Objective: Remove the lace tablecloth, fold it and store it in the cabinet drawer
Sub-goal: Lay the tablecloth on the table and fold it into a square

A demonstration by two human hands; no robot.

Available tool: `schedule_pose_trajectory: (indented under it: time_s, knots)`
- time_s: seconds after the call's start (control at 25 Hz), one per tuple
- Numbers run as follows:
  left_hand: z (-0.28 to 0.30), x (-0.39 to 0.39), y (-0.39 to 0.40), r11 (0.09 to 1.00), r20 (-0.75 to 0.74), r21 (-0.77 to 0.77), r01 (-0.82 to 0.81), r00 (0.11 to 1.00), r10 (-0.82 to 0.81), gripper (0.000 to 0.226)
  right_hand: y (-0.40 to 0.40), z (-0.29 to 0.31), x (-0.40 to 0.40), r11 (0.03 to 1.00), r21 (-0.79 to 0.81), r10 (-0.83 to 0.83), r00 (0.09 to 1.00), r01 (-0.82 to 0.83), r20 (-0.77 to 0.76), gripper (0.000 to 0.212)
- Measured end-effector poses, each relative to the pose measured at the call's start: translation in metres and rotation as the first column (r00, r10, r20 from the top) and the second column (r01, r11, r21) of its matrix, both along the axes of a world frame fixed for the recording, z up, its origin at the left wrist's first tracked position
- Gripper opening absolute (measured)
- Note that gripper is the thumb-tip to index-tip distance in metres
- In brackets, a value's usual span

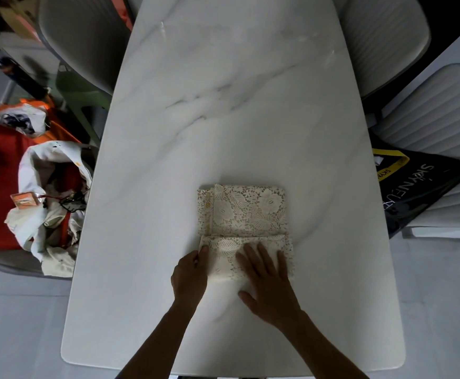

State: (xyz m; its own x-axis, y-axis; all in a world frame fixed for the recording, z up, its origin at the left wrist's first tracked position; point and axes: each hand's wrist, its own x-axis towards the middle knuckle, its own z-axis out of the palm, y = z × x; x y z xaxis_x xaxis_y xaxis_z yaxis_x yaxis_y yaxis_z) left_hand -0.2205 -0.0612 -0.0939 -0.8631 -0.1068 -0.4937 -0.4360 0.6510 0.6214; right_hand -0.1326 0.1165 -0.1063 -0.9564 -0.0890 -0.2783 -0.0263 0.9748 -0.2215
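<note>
The cream lace tablecloth [243, 212] lies folded into a small rectangle on the white marble table [223, 105], with its near strip turned up over itself. My left hand [190, 272] pinches the near left corner of the cloth. Fingers spread, my right hand [267, 280] lies flat on the near folded strip and presses it down. No cabinet or drawer is in view.
Grey chairs stand at the far left [78, 36] and far right [384, 42], and a white ribbed chair [439, 127] on the right holds a black bag [417, 187]. At left, a chair carries a heap of white and red cloth [51, 203].
</note>
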Motion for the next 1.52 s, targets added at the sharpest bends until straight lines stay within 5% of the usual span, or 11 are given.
schedule_pose_trajectory:
  time_s: [0.2,0.4,0.52,0.6,0.8,0.92,1.04,1.12,1.32,1.44,1.52]
  knots:
    - [0.008,0.018,-0.016,0.987,-0.055,0.162,-0.023,0.998,0.033,0.013,0.001,-0.002,0.002,1.000,-0.018,0.023,0.999,-0.022,0.024,0.090]
    - [0.021,-0.042,0.010,0.988,-0.385,0.008,0.156,0.912,-0.140,0.026,0.002,-0.001,0.002,1.000,-0.014,0.020,1.000,-0.020,-0.019,0.087]
    - [0.016,-0.070,0.019,0.696,-0.377,-0.268,0.666,0.593,-0.712,0.023,0.006,0.002,0.004,0.999,-0.003,0.032,0.996,-0.032,-0.080,0.077]
    - [0.008,-0.074,0.011,0.566,-0.323,-0.321,0.759,0.474,-0.819,0.019,0.011,0.005,0.004,0.999,0.031,0.018,0.992,-0.014,-0.127,0.072]
    - [-0.004,-0.070,0.010,0.612,-0.401,-0.415,0.673,0.468,-0.788,0.012,-0.006,0.015,-0.011,0.960,0.269,-0.055,0.995,0.076,-0.085,0.068]
    - [-0.004,-0.077,0.008,0.655,-0.434,-0.322,0.683,0.509,-0.744,0.011,-0.007,0.020,-0.016,0.950,0.312,0.010,0.996,0.018,-0.085,0.057]
    - [-0.011,-0.098,-0.011,0.716,-0.431,0.005,0.699,0.647,-0.629,0.021,0.016,0.034,-0.033,0.993,0.101,0.073,0.993,-0.064,-0.090,0.047]
    - [-0.011,-0.112,-0.021,0.720,-0.288,0.206,0.663,0.744,-0.603,0.033,0.038,0.052,-0.066,0.996,-0.073,0.043,0.999,-0.044,-0.021,0.035]
    - [-0.007,-0.128,-0.027,0.702,-0.036,0.468,0.536,0.806,-0.591,0.067,0.088,0.075,-0.181,0.922,-0.354,-0.030,0.943,0.154,0.332,0.010]
    - [-0.008,-0.125,-0.018,0.740,-0.033,0.543,0.396,0.891,-0.453,0.036,0.101,0.071,-0.213,0.890,-0.368,-0.136,0.927,0.269,0.350,0.019]
    - [-0.015,-0.113,-0.010,0.853,-0.185,0.379,0.358,0.933,-0.310,0.009,0.098,0.064,-0.214,0.899,-0.337,-0.202,0.948,0.280,0.248,0.028]
